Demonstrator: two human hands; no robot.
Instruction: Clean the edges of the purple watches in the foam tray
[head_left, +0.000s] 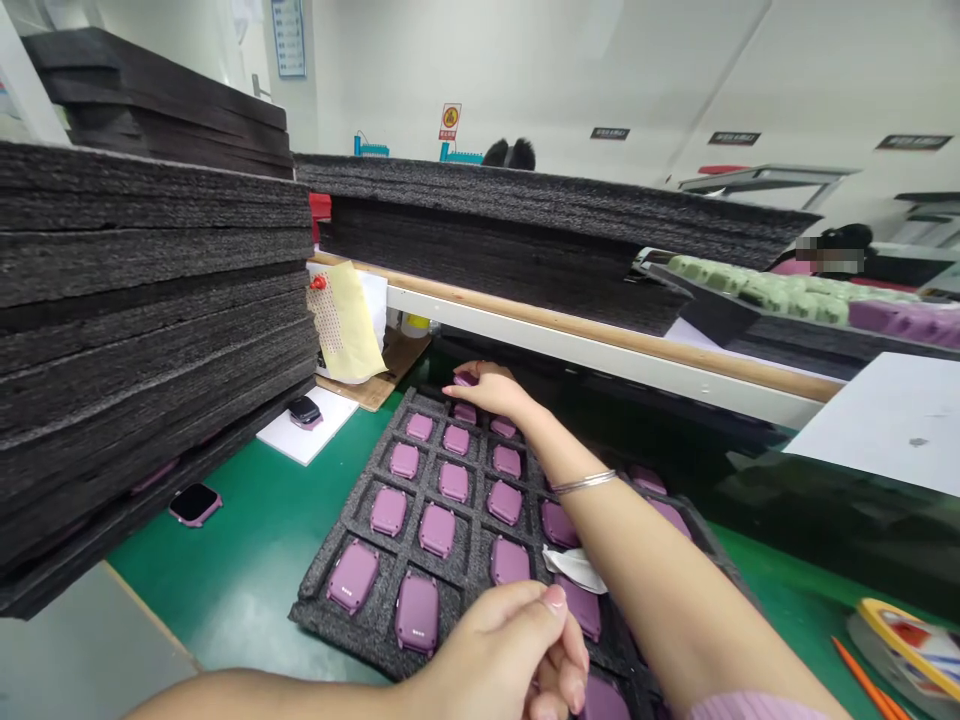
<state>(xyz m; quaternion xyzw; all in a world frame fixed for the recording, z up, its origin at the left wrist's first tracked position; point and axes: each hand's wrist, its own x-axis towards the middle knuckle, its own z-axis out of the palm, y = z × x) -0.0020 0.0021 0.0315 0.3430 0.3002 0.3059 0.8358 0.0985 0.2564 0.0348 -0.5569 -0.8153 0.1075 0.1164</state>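
A black foam tray (311, 605) on the green bench holds several purple smartwatch bodies (418, 610), most lying back side up in square pockets. My right hand (487, 388) reaches to the tray's far left corner, its fingers closed round a purple watch body (465, 379). Over the near edge of the tray is my left hand (517, 650), thumb against curled fingers; whatever might be inside them is hidden. A crumpled white cloth or finger cover (576, 568) lies on the watches between my two arms.
Stacked black foam trays (150, 280) rise at the left. A loose watch (196, 504) lies on the green bench (247, 560), another watch (304, 411) on white paper. A shelf edge (600, 335) crosses behind the tray. Orange tweezers (862, 675) and a tape roll (911, 640) sit right.
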